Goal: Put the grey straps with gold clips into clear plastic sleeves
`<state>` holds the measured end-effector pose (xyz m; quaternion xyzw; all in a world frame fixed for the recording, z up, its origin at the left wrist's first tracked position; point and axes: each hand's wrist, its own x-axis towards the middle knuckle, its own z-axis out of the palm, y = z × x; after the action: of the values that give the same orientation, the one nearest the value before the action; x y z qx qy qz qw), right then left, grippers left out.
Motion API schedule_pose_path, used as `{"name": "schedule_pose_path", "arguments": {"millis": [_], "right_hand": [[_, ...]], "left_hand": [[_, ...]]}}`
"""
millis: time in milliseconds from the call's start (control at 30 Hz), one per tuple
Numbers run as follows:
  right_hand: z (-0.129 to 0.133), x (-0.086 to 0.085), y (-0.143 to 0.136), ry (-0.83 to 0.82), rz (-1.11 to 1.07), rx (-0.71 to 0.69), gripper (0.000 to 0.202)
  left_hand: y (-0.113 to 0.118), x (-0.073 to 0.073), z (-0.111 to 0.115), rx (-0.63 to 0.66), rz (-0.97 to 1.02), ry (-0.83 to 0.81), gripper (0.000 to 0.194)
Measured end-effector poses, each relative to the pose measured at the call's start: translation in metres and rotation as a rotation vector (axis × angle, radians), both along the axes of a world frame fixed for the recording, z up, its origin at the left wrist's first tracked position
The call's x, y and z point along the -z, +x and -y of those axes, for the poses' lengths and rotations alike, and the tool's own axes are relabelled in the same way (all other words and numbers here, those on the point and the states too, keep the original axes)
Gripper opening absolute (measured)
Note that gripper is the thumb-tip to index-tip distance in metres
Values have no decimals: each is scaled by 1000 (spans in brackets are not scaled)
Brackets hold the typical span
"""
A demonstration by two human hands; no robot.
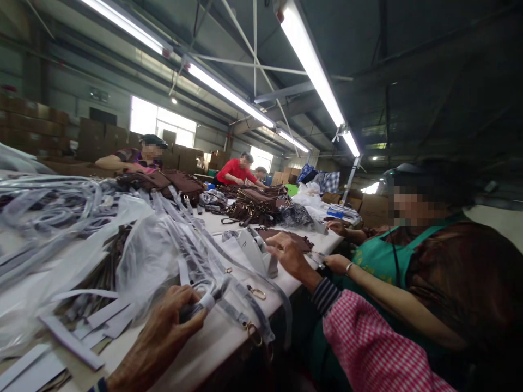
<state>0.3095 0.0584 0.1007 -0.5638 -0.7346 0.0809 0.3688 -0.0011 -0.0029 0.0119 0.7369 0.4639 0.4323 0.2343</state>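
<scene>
My left hand (169, 324) is closed around a bundled strap in clear plastic, with a white paper band (207, 301) around it, above the table's front edge. Farther right, my right hand (289, 257), in a pink checked sleeve, has its fingertips pinched at the edge of a white paper tag (250, 251) with dark print. Plastic-wrapped straps (235, 305) run beside my left hand, and gold-coloured clasps (256, 293) hang at their ends. A brown leather-like piece (294, 239) lies just behind my right hand.
Plastic-sleeved straps (53, 212) and white paper strips (71, 340) cover the left of the table. Brown bags (253, 204) are heaped in the middle. A co-worker in a green apron (379, 256) works close on my right; other people stand across the table.
</scene>
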Motion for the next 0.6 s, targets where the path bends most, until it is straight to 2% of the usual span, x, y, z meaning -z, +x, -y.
{"name": "schedule_pose_path", "arguments": {"millis": [67, 167, 367, 600], "right_hand": [[-21, -11, 27, -120, -40, 106, 9], [-40, -10, 47, -293, -96, 130, 18], [-53, 7, 49, -453, -230, 141, 21], [-68, 17, 48, -492, -397, 183, 18]], "left_hand": [[1, 3, -2, -2, -6, 50, 31], [3, 11, -6, 28, -14, 96, 28], [1, 28, -13, 42, -11, 172, 22], [3, 26, -14, 30, -17, 175, 24]]}}
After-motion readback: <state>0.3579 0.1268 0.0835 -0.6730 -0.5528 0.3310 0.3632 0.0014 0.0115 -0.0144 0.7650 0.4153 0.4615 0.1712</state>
